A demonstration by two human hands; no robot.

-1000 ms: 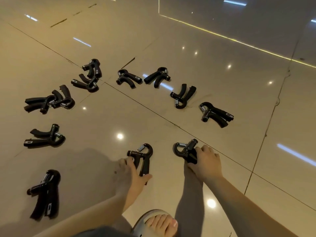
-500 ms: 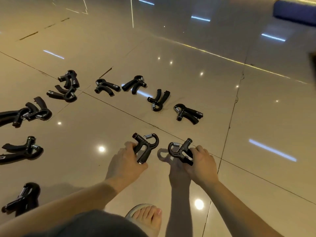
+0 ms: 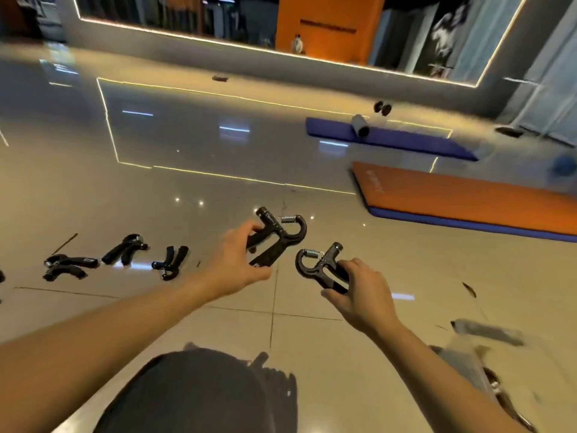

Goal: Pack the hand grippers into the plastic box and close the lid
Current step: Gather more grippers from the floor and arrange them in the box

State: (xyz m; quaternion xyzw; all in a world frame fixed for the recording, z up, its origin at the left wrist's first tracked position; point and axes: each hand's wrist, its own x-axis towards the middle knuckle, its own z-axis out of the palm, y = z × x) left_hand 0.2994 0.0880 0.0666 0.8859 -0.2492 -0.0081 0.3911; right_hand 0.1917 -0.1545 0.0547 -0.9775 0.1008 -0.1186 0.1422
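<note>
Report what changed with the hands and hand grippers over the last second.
Each hand closed on a hand gripper lying on the tiled floor and lifted it: the left hand now holds the first hand gripper in the air, the right hand the second hand gripper. The view swung up, bringing an orange mat into sight. The remaining hand grippers still lie on the floor at left.

Your left hand (image 3: 237,264) has lifted its hand gripper (image 3: 278,239) clear of the floor (image 3: 156,307). Your right hand (image 3: 359,289) has raised the second hand gripper (image 3: 318,267) just beside it, not touching. Your view has swung up, and an orange mat (image 3: 468,204) and a blue mat (image 3: 390,139) have come into sight at far right.
</note>
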